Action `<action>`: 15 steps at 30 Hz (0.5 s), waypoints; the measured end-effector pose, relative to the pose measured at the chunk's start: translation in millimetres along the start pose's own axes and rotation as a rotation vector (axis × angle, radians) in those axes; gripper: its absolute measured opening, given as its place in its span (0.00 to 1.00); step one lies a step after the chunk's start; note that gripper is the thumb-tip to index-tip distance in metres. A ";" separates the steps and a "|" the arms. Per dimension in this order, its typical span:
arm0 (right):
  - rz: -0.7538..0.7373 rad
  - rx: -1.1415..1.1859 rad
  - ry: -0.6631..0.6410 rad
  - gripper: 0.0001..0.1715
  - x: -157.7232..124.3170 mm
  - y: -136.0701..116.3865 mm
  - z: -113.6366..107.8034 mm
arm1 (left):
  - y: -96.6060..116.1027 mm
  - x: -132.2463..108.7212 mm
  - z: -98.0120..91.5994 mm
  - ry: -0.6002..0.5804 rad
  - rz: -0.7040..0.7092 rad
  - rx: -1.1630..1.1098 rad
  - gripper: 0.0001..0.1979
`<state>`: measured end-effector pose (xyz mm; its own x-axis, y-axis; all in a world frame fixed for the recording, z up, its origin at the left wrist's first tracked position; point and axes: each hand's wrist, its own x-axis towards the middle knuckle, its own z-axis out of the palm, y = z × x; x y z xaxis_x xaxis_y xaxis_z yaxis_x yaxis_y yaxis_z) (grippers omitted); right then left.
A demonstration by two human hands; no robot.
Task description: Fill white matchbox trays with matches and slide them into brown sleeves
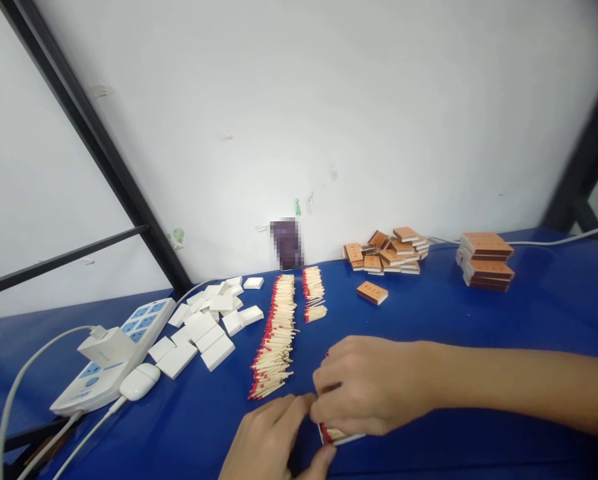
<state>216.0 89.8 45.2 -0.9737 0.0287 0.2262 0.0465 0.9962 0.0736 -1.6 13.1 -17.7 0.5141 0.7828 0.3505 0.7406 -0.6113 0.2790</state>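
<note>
A small white matchbox tray [355, 438] with red-headed matches [333, 433] in it lies at the front of the blue table, mostly covered by my hands. My left hand [273, 437] curves round the tray's left end, its thumb and forefinger closed against it. Over the tray, my right hand [366, 383] has curled fingers pressed down on the matches. A red match head peeks out beyond its knuckles. Just past my hands, a long row of loose matches [276, 333] runs away from me, with a shorter row of matches [313, 287] beside it.
White empty trays [199, 327] are heaped at left, near a power strip [143, 320] with a plugged charger and a white earphone case [139, 381]. Orange matchboxes [391, 252] pile at the back right; a single matchbox [373, 293] lies nearer, and stacked matchboxes [487, 257] stand further right.
</note>
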 end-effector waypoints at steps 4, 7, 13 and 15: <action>-0.001 -0.047 0.011 0.13 -0.8 -2.0 5.2 | 0.1 1.0 -2.9 -0.029 0.007 -0.028 0.18; -0.003 -0.067 0.031 0.15 -1.6 -2.1 11.2 | -1.2 2.1 -5.1 -0.044 0.030 -0.031 0.21; -0.003 -0.058 0.048 0.11 -2.8 0.0 9.4 | -3.5 3.4 -3.5 -0.024 0.029 -0.038 0.19; 0.000 -0.057 0.034 0.11 -3.0 -0.1 9.3 | -3.5 3.4 -3.0 -0.028 0.024 -0.040 0.18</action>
<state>216.8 90.4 35.5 -0.9655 0.0252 0.2591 0.0603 0.9899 0.1284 -3.7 17.5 -14.8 0.5437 0.7707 0.3322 0.7103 -0.6334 0.3070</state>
